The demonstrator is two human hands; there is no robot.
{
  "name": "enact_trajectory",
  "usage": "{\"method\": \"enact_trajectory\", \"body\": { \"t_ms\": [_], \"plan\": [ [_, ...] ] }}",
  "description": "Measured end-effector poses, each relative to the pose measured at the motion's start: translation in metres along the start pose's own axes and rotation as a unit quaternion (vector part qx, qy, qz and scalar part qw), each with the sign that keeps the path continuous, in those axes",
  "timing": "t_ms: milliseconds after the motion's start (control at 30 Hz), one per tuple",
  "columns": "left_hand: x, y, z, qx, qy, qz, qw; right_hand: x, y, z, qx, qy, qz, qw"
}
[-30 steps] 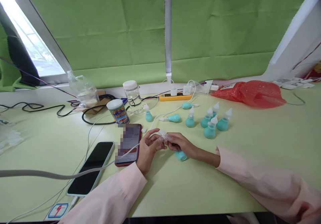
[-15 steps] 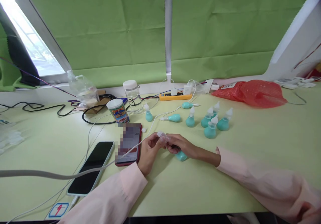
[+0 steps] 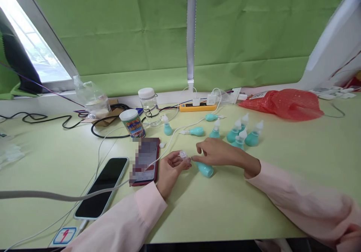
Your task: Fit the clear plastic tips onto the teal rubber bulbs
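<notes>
Against green blinds (image 3: 126,37), across a pale table (image 3: 239,214): see a yellow power strip (image 3: 194,109) at the far edge and, nearer on the right, standing teal bulbs (image 3: 252,139). Near the middle, find a small clear plastic piece (image 3: 183,155), pinched between thumb and fingers of the left hand (image 3: 170,171). Just right of it, find a teal bulb (image 3: 205,170) lying on its side, partly hidden by the right hand (image 3: 220,152), with fingers bent and slightly spread, apparently pinching nothing; cannot tell whether touching the bulb. Pinch the clear piece lightly by its sides, without squashing. Close softly round the widest part of the bulb, since likely squeezable and apt to roll. Avoid snagging the grey cable (image 3: 72,199) at left.
</notes>
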State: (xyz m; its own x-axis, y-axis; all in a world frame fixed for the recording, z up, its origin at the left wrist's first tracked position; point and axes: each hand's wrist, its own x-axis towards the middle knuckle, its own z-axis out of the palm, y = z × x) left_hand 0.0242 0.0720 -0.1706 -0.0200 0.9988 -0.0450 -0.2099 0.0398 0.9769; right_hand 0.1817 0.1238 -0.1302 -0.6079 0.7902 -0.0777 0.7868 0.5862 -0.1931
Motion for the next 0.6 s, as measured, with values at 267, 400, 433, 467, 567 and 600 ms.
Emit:
{"method": "enact_trajectory", "body": {
  "t_ms": [267, 400, 433, 467, 567, 600],
  "plan": [
    [0.003, -0.003, -0.005, 0.023, 0.021, 0.021, 0.999, -0.003, 0.010, 0.009, 0.062, 0.022, -0.092, 0.994],
    [0.005, -0.006, -0.006, -0.028, -0.027, -0.038, 0.999, -0.008, 0.010, 0.020, 0.168, 0.179, -0.127, 0.961],
    [0.005, -0.007, -0.006, -0.026, -0.042, -0.057, 0.997, -0.010, 0.009, 0.025, 0.191, 0.200, -0.135, 0.952],
    [0.004, -0.009, -0.006, -0.021, -0.054, -0.074, 0.996, -0.013, 0.007, 0.031, 0.208, 0.211, -0.140, 0.945],
    [0.002, -0.012, -0.004, 0.036, -0.059, -0.063, 0.996, -0.018, 0.000, 0.047, 0.247, 0.203, -0.131, 0.938],
    [0.002, -0.012, -0.003, 0.065, -0.051, -0.042, 0.996, -0.018, -0.003, 0.051, 0.261, 0.199, -0.125, 0.936]
  ]
}}
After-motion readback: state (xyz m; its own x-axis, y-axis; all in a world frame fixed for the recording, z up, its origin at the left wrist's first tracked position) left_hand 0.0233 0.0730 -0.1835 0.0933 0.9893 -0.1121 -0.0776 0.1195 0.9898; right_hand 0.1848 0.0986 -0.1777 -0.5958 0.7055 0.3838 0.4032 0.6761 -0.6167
